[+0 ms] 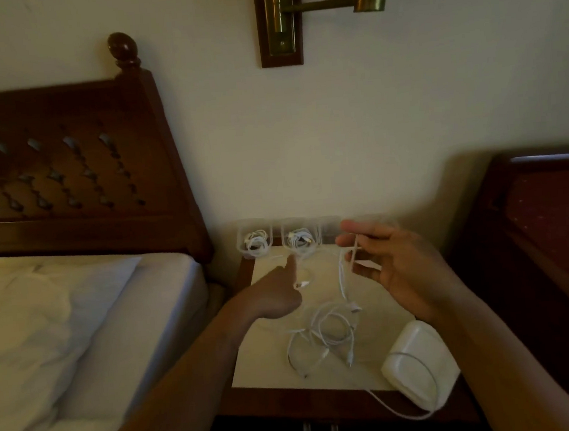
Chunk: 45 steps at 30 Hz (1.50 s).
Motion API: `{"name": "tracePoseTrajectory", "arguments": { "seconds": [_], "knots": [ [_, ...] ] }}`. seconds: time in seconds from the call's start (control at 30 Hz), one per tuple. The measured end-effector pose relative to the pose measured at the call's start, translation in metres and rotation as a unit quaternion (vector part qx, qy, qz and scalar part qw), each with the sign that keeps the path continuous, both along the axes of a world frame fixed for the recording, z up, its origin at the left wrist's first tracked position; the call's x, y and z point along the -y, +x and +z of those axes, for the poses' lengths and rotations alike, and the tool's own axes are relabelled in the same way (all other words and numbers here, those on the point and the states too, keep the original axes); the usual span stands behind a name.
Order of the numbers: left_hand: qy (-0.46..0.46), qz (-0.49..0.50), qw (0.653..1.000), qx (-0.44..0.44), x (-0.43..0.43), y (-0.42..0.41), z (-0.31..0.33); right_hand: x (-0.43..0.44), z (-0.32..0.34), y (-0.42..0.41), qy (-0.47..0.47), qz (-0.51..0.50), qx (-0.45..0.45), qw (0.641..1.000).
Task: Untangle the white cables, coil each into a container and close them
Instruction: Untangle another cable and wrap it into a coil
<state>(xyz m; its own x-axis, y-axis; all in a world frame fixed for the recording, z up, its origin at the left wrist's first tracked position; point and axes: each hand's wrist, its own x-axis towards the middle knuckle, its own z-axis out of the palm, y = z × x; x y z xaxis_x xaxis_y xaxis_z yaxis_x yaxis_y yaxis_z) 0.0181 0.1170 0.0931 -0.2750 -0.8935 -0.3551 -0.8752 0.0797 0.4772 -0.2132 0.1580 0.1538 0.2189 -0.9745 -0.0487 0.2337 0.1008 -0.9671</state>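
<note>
Possibly the tangle (324,332) on the nightstand (265,364) could be cinched if the white cable (343,275) pinched by the right hand (394,267) is pulled up — whether the left hand (276,298) holds anything cannot be told.

hands 2: left hand (276,295), right hand (397,267) | clear containers with coiled cable 2 (242,250) (286,246) | loose white cables (327,332) on desk (264,354): tangled, count unclear | white case (419,358) 1 | wall lamp (279,19) 1
</note>
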Motion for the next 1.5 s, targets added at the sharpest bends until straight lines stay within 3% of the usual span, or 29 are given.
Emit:
{"name": "tracePoseTrajectory", "arguments": {
  "seconds": [0.03, 0.1, 0.17, 0.3, 0.43, 0.57, 0.6, 0.67, 0.77, 1.0, 1.17, 1.23, 1.3, 1.37, 1.5],
  "knots": [
    [-0.068, 0.04, 0.996, -0.046, -0.009, -0.001, 0.01, -0.002, -0.002, 0.0, -0.022, 0.0, -0.04, 0.999],
    [-0.174, 0.123, 0.945, -0.249, -0.037, -0.011, 0.027, -0.006, -0.004, 0.002, -0.057, -0.003, -0.086, 0.995],
    [-0.182, 0.102, 0.899, -0.386, -0.064, -0.026, 0.04, -0.008, -0.004, 0.006, -0.078, -0.015, -0.112, 0.991],
    [-0.14, 0.05, 0.854, -0.499, -0.088, -0.045, 0.043, -0.01, -0.003, 0.017, -0.146, -0.023, -0.12, 0.982],
    [-0.003, 0.045, 0.755, -0.654, -0.09, -0.044, 0.044, -0.017, -0.013, 0.024, -0.243, -0.049, -0.2, 0.948],
    [0.115, 0.004, 0.647, -0.754, -0.09, -0.042, 0.052, -0.02, -0.026, 0.036, -0.269, -0.089, -0.277, 0.918],
    [0.13, -0.009, 0.621, -0.773, -0.089, -0.042, 0.054, -0.02, -0.029, 0.038, -0.263, -0.085, -0.279, 0.92],
    [0.132, -0.031, 0.596, -0.791, -0.087, -0.042, 0.061, -0.021, -0.033, 0.041, -0.232, -0.049, -0.2, 0.951],
    [0.102, -0.028, 0.612, -0.784, -0.079, -0.042, 0.071, -0.024, -0.035, 0.046, -0.189, -0.03, -0.09, 0.977],
    [0.187, 0.009, 0.658, -0.729, -0.075, -0.039, 0.069, -0.016, -0.042, 0.035, -0.257, -0.074, -0.223, 0.937],
    [0.141, 0.007, 0.604, -0.784, -0.069, -0.049, 0.066, -0.017, -0.04, 0.04, -0.265, -0.049, -0.23, 0.935],
    [0.087, 0.021, 0.607, -0.79, -0.063, -0.051, 0.065, -0.019, -0.043, 0.042, -0.257, -0.049, -0.265, 0.928],
    [0.023, 0.034, 0.645, -0.763, -0.058, -0.052, 0.062, -0.019, -0.046, 0.044, -0.266, -0.045, -0.305, 0.913],
    [-0.042, 0.034, 0.705, -0.707, -0.054, -0.051, 0.058, -0.021, -0.045, 0.044, -0.296, -0.039, -0.36, 0.884],
    [-0.172, 0.003, 0.845, -0.506, -0.051, -0.048, 0.049, -0.024, -0.037, 0.038, -0.299, 0.015, -0.442, 0.845]
  ]
}}
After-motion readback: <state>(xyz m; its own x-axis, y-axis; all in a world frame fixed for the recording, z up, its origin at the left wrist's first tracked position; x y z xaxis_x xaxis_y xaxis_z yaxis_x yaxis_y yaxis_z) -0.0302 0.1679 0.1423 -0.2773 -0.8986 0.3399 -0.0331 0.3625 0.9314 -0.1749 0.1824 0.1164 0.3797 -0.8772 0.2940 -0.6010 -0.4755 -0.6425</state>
